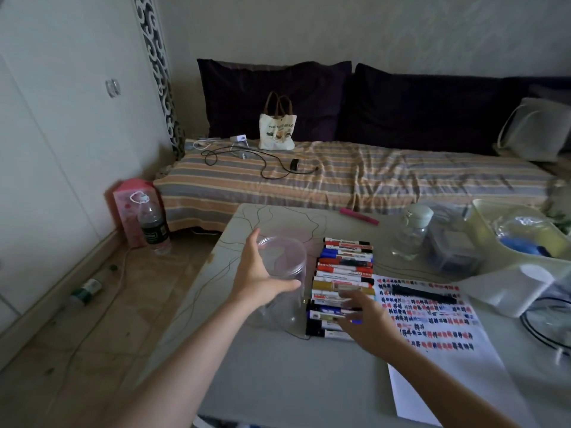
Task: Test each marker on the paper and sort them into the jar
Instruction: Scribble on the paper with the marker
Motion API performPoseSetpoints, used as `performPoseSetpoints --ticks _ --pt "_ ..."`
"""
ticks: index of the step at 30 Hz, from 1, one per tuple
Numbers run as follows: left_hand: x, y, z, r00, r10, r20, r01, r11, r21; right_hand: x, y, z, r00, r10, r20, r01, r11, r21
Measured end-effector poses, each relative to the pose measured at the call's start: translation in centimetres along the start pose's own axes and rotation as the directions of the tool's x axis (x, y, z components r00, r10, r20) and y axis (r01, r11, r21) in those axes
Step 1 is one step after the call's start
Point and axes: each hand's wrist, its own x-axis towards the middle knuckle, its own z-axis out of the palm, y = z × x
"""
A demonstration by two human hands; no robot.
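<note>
Just one view here, worn on the head and aimed forward and down. The table (278, 381) is seen up close from its near edge, the bed (340, 177) is caught further off at 12 o'clock.

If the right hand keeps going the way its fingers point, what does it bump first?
Probably the row of capped markers lying side by side on the grey table. The right hand reaches left and forward over them, fingers blurred, so contact is unclear.

Dim room, blurred hands, warped edges
</note>
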Motion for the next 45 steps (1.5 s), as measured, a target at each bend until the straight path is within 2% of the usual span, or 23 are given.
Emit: performPoseSetpoints --ticks 5,6,7,8,9,10,11,12,13,14,16,17,20,22,27,30,34,37,39,42,45 --pt "-1.4 0.7 0.1 0.998 -0.041 0.047 0.036 0.994 0.101 -3.2 2.5 -0.9 0.999 0.048 -0.016 -0.049 0.996 -0.073" --pt "-1.6 1.1 0.0 1.000 0.004 0.021 -0.008 0.978 0.209 -3.4 2.8 -0.9 0.999 0.046 -0.026 -0.049 0.995 -0.092" --pt "-1.9 1.6 -0.2 0.990 0.139 -0.028 -0.120 0.925 0.361 -3.5 3.1 -0.9 0.998 0.038 -0.040 -0.043 0.991 -0.124" --pt "-2.3 1.9 -0.1 0.930 0.364 -0.051 -0.293 0.816 0.499 -3.5 3.5 -0.8 0.998 0.024 -0.052 -0.032 0.986 -0.162" --pt "-2.8 2.2 0.3 0.802 0.597 -0.022 -0.482 0.668 0.567 -3.6 3.9 -0.6 0.998 0.008 -0.055 -0.019 0.978 -0.206" --pt "-3.4 2.4 0.8 0.662 0.748 0.050 -0.643 0.531 0.552 -3.6 4.3 -0.3 0.998 -0.013 -0.054 -0.001 0.968 -0.252" --pt "-4.3 2.3 1.7 0.567 0.807 0.167 -0.760 0.434 0.485 -3.7 4.7 0.0 0.998 -0.035 -0.051 0.018 0.955 -0.295" --pt "-5.3 2.0 2.7 0.529 0.796 0.295 -0.821 0.392 0.414 -3.7 5.0 0.5 0.996 -0.065 -0.056 0.043 0.941 -0.335" --pt "-6.0 1.1 3.8 0.545 0.737 0.401 -0.830 0.406 0.382 -3.7 5.3 0.9 0.992 -0.108 -0.073 0.072 0.921 -0.383" --pt "-6.4 -0.4 5.0 0.595 0.659 0.460 -0.803 0.457 0.383 -3.5 5.7 1.4 0.984 -0.152 -0.093 0.096 0.893 -0.439" --pt "-6.9 -3.7 6.9 0.725 0.476 0.498 -0.680 0.610 0.407 -3.2 5.8 2.3 0.964 -0.234 -0.130 0.129 0.831 -0.541" --pt "-6.9 -5.0 7.6 0.760 0.421 0.495 -0.632 0.656 0.413 -3.1 5.8 2.5 0.951 -0.273 -0.147 0.142 0.806 -0.575" --pt "-6.7 -7.1 9.3 0.809 0.374 0.453 -0.574 0.667 0.474 -2.3 6.8 2.8 0.936 -0.314 -0.159 0.159 0.780 -0.605" --pt "-6.5 -7.8 10.2 0.828 0.403 0.390 -0.557 0.677 0.482 -2.1 7.9 2.8 0.935 -0.312 -0.170 0.151 0.783 -0.604" --pt "-6.3 -7.9 11.3 0.837 0.415 0.358 -0.544 0.703 0.458 -2.5 7.8 1.8 0.919 -0.363 -0.154 0.219 0.795 -0.566" --pt "-6.9 -6.5 10.5 0.833 0.436 0.342 -0.522 0.824 0.221 -4.3 6.5 -1.6 0.938 -0.341 -0.067 0.267 0.829 -0.491" --pt "-8.9 -3.6 9.8 0.775 0.456 0.438 -0.515 0.857 0.020 -9.1 4.9 -6.1 0.976 -0.215 0.031 0.216 0.948 -0.233" --pt "-10.1 -2.0 10.3 0.701 0.454 0.550 -0.544 0.839 0.000 -12.4 5.3 -7.0 0.969 -0.234 -0.077 0.227 0.970 -0.091" --pt "-10.3 -1.2 10.7 0.659 0.427 0.619 -0.545 0.838 0.002 -13.7 6.2 -7.1 0.945 -0.300 -0.131 0.288 0.952 -0.106" --pt "-10.2 -0.4 11.0 0.600 0.351 0.719 -0.507 0.862 0.002 -14.6 7.3 -7.0 0.924 -0.364 -0.118 0.345 0.926 -0.155" --pt "-9.4 -1.0 10.4 0.604 0.244 0.759 -0.408 0.912 0.032 -14.7 7.9 -8.2 0.877 -0.445 -0.179 0.396 0.882 -0.254"
